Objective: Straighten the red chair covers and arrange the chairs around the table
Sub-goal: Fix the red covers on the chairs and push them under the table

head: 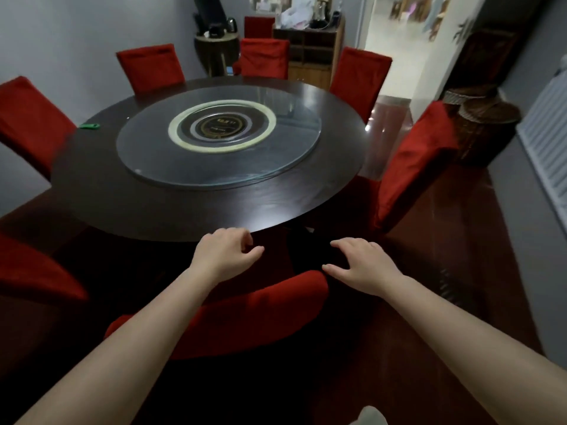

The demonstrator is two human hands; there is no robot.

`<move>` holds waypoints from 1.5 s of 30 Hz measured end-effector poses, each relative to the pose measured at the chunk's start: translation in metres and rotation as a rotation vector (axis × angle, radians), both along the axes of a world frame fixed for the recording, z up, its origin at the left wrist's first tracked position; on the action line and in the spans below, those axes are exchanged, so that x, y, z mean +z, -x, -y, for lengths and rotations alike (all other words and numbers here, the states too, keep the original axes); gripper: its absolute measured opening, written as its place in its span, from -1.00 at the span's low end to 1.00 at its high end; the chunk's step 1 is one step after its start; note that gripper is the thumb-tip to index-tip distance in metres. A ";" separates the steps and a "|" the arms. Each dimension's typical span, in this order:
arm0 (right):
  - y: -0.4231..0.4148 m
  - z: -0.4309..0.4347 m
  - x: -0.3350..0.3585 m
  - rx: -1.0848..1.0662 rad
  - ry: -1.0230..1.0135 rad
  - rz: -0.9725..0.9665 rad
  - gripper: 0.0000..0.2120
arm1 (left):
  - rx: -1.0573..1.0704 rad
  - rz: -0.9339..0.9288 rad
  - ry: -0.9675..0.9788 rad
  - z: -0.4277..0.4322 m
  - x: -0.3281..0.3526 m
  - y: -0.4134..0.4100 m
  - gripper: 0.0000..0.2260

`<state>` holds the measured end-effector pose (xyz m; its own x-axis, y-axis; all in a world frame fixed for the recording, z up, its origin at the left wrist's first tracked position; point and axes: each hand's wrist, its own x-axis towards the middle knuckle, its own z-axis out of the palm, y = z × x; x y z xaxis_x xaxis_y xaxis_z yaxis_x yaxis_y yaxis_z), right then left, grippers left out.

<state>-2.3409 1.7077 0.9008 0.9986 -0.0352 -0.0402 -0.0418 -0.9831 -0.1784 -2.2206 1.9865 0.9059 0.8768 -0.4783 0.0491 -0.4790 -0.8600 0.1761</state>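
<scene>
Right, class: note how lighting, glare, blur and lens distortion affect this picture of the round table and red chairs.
Head view: the doorway is blown out and blurred; a pale glare patch sits on the table at its near rim; deep shadow swallows the lower part of the nearest chair; the wide lens seems to tilt the right-hand chair outward.

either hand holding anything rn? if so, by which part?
Nothing is held. The left hand is loosely curled and the right hand spread open, both just past the top of the nearest red chair cover; neither grips it.
</scene>
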 end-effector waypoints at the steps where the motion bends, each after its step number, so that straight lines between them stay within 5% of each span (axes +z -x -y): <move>1: 0.003 0.013 0.008 -0.018 0.002 0.020 -0.32 | -0.057 0.012 0.015 0.022 0.011 -0.004 -0.67; 13: 0.037 0.204 0.076 -0.113 0.063 0.190 -0.21 | -0.405 -0.021 0.077 0.254 0.069 0.009 -0.60; 30: 0.047 0.466 0.106 -0.096 0.073 0.167 -0.19 | -0.443 0.018 0.092 0.529 0.094 0.011 -0.50; 45: -0.072 0.637 0.104 -0.200 0.094 0.136 -0.21 | -0.537 0.069 0.076 0.714 0.093 -0.155 -0.50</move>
